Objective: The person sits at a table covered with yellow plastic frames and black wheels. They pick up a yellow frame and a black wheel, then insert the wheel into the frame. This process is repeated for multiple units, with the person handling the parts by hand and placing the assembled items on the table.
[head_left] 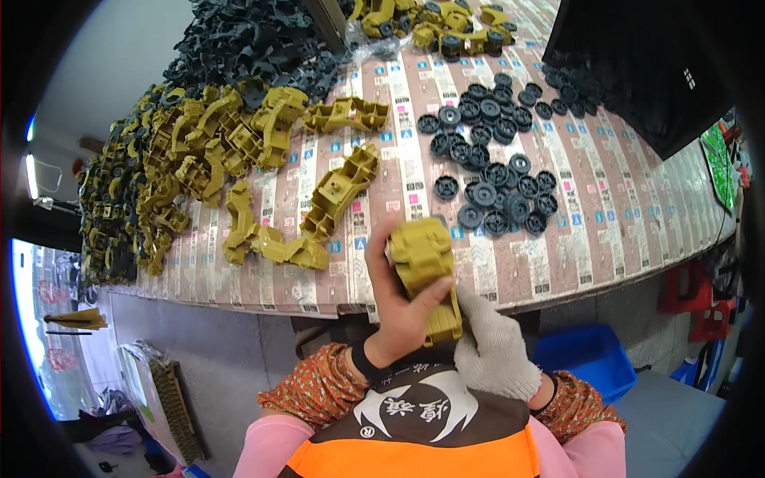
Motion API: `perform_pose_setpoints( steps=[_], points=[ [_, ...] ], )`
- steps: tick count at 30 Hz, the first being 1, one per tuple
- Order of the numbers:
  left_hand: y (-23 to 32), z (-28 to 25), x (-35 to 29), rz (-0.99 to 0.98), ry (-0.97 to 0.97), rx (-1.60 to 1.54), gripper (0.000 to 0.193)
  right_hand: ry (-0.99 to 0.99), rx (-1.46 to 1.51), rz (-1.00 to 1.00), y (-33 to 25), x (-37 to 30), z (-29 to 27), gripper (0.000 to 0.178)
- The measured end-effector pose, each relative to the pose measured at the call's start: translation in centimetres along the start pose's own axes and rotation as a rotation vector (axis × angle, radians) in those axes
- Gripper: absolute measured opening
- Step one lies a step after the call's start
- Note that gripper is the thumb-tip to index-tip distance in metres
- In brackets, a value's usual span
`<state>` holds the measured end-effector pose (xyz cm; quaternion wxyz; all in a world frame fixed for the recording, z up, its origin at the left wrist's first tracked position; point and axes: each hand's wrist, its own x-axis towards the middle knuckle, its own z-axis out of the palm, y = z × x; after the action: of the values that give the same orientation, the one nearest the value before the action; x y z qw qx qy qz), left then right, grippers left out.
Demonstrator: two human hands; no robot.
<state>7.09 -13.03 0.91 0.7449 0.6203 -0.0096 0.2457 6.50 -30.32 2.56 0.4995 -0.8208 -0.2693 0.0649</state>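
A mustard-yellow plastic toy truck body point(424, 253) is held up over the table's near edge. My bare left hand point(398, 315) wraps round it from the left, thumb across its near part. Against the body's right side rests my right hand point(496, 350), in a pale knitted glove, its fingers bent and partly hidden behind the body. Any small part between the gloved fingers is out of sight. Just beyond lie several loose black toy wheels point(484, 193). To the left are mustard-yellow chassis parts point(339, 193), several of them lying apart from the heap.
A large heap of yellow parts point(187, 151) covers the table's left side, with dark grey parts point(247, 48) behind it. Yellow vehicles with wheels point(462, 36) sit at the far edge. A black panel point(637, 80) stands at right. Below it are a blue bin point(586, 358) and red stools point(693, 291).
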Motion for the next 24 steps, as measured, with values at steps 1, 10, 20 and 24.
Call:
perform_pose_setpoints(
  steps=[1, 10, 20, 24],
  points=[
    [-0.3, -0.2, -0.2, 0.02, -0.067, -0.069, 0.092, -0.009, -0.011, 0.0, -0.1, 0.0, -0.2, 0.061],
    [-0.3, 0.8, 1.1, -0.036, 0.075, -0.111, 0.091, -0.249, -0.122, 0.141, -2.9, 4.1, -2.1, 0.082],
    [3.0, -5.6, 6.2, -0.23, 0.048, -0.117, 0.065, -0.088, 0.742, 0.529, 0.4, 19.1, -8.5, 0.043],
    [3.5, -9.3, 6.5, -0.161, 0.12, 0.04, 0.042, -0.081, 0.49, 0.208, 6.7, 29.8, -13.2, 0.034]
  ],
)
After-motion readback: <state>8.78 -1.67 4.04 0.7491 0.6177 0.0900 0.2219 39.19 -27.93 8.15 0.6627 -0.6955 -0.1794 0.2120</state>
